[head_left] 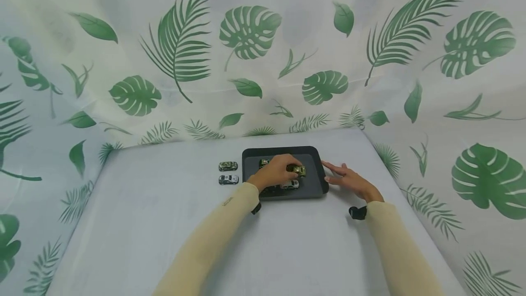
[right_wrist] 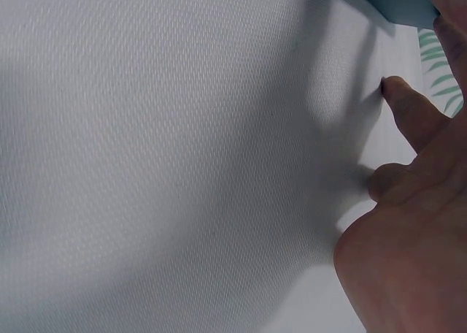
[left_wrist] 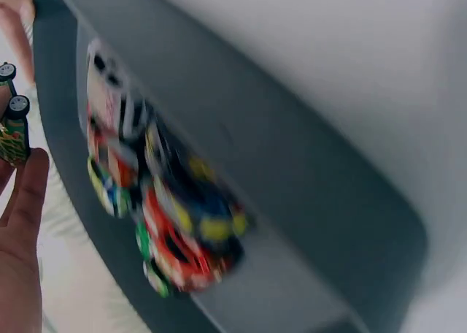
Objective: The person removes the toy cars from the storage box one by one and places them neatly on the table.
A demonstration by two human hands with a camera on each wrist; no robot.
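Note:
My left hand [head_left: 276, 171] pinches a green patterned toy car [head_left: 300, 171] above the dark grey tray [head_left: 314, 182]. The left wrist view shows this car's wheels and its green side [left_wrist: 13, 139] by the fingertips. Inside the tray sit more toy cars: a white one [head_left: 291, 185], a red one [left_wrist: 179, 256] and a blue and yellow one [left_wrist: 193, 198] among them. At the tray's right side is my right hand [head_left: 351, 182], its fingers extended and the fingertips right at the rim. From the right wrist, a tray corner [right_wrist: 398, 4] shows beyond the fingers.
Left of the tray, a camouflage-coloured toy car [head_left: 228, 166] stands behind a silver-white toy car [head_left: 228, 179] on the white table [head_left: 144, 223]. A leaf-patterned curtain [head_left: 263, 104] hangs behind the table's far edge and along both sides.

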